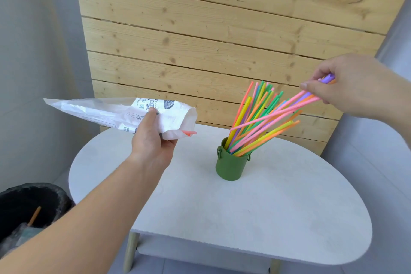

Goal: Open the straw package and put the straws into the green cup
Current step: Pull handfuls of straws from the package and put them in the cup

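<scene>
- Observed: left hand [153, 138] raised over the left edge of the table, thumb and fingers curled round the white printed plastic straw package [106, 111], gripping it near its open mouth.
- The package lies roughly level in the air, with its mouth toward the cup. One red-orange straw end [189, 133] pokes out of the mouth.
- Observed: right hand [347, 87] raised at upper right, thumb and fingers pinching the top ends of a small bundle of pink, purple and orange straws [295, 104].
- The bundle slants down to the left. Several lower ends reach into the green cylindrical cup [231, 167]; one pink straw's lower end stops in the air above the rim.
- The cup stands upright on the white oval table [244, 218], toward the back. Many-coloured plastic straws [255, 104] stand in it, fanned out and leaning right.
- A black lined bin [55, 193] sits on the floor at lower left, beside the table, with a brown stick [35, 216] inside.
- A pale wooden plank panel [222, 29] stands behind the table.
</scene>
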The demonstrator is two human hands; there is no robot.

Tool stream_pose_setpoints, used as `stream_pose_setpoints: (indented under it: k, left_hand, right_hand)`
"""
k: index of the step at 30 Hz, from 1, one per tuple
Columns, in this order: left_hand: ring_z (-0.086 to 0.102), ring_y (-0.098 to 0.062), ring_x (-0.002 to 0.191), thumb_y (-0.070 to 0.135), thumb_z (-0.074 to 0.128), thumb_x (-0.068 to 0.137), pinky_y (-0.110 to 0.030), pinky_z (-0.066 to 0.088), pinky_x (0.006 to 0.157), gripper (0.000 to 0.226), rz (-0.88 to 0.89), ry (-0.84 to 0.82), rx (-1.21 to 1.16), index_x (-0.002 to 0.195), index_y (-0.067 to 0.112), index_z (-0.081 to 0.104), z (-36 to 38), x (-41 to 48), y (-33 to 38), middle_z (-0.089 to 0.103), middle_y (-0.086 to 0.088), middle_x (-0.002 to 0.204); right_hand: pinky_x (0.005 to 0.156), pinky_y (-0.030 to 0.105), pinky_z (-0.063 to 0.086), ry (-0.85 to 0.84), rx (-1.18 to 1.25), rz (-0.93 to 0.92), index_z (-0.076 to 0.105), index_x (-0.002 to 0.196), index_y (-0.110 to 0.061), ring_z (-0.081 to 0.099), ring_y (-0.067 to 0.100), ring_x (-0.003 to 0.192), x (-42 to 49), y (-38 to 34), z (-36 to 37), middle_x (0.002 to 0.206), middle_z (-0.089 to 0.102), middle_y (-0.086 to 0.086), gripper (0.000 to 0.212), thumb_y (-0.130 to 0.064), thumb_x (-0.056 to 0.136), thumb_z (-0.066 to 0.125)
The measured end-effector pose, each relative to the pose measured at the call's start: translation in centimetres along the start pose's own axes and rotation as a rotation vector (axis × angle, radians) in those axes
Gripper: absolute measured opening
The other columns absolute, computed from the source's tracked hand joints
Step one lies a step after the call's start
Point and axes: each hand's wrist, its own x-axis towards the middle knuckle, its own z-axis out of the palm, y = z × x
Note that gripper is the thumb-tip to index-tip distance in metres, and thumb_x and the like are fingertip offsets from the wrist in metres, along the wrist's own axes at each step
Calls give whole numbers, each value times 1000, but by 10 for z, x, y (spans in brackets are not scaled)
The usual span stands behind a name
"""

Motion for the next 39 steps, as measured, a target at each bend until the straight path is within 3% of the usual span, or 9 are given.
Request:
stream_pose_setpoints:
  k: [4, 13, 16, 19, 25, 27, 30, 34, 39]
  left_hand:
    - [79, -38, 102, 22, 59, 108, -49, 64, 54, 29, -14, -7, 32, 133, 7, 58, 0, 0, 2, 73, -18, 131]
    - [75, -38, 115, 22, 61, 107, -50, 64, 53, 41, -23, 16, 32, 144, 7, 55, 0, -3, 2, 72, -16, 135]
    - [78, -37, 109, 22, 61, 106, -50, 64, 54, 41, -22, 19, 26, 144, 7, 56, 0, -2, 1, 73, -15, 133]
    - [81, -31, 84, 22, 62, 106, -47, 63, 51, 40, -21, 19, 18, 142, 5, 56, 0, -1, 1, 74, -15, 125]
    - [76, -36, 112, 23, 60, 107, -50, 64, 57, 39, -21, 18, 40, 142, 5, 57, -1, 1, 0, 74, -15, 129]
    - [79, -32, 103, 22, 61, 107, -45, 63, 52, 40, -19, 18, 27, 143, 6, 56, -1, 1, 1, 75, -15, 127]
    - [82, -28, 78, 22, 61, 107, -43, 62, 50, 41, -7, 22, 14, 144, 6, 56, -2, 3, 0, 76, -12, 112]
    - [82, -29, 73, 22, 61, 107, -47, 63, 51, 35, -8, 5, 29, 138, 6, 58, -1, 3, -2, 76, -11, 107]
    - [82, -30, 85, 22, 61, 107, -47, 63, 53, 36, -16, 2, 40, 140, 8, 58, -1, 3, -3, 78, -12, 116]
  right_hand:
    - [49, 29, 31, -4, 2, -14, 67, 72, -25, 59, 18, 57, 4, -1, -1, 57, 67, 0, 24, -39, 91, 67]
    - [52, 29, 40, -87, -44, -21, 67, 70, -24, 61, 19, 62, 17, -3, 18, 61, 69, -1, 29, -44, 90, 67]
    - [52, 27, 36, -100, -82, -37, 65, 69, -26, 59, 19, 65, 23, -7, 28, 68, 66, 2, 30, -46, 90, 67]
    - [50, 27, 31, -115, -122, -52, 61, 67, -30, 56, 17, 63, 27, -10, 37, 70, 66, 5, 30, -47, 91, 65]
    - [52, 29, 33, -121, -141, -13, 64, 71, -26, 54, 17, 64, 38, -7, 45, 72, 65, 5, 30, -48, 92, 64]
    - [55, 31, 33, -114, -129, 13, 64, 70, -26, 54, 24, 70, 40, -3, 42, 78, 65, 6, 31, -47, 92, 65]
    - [52, 28, 29, -73, -116, 21, 63, 67, -24, 49, 24, 67, 41, 3, 36, 70, 56, -2, 33, -46, 92, 65]
    - [52, 29, 31, -66, -159, -8, 71, 75, -22, 49, 17, 63, 42, 6, 31, 70, 59, -2, 31, -47, 92, 64]
    - [53, 31, 31, -62, -202, -73, 65, 69, -28, 50, 15, 63, 44, 8, 28, 69, 61, 2, 31, -50, 92, 63]
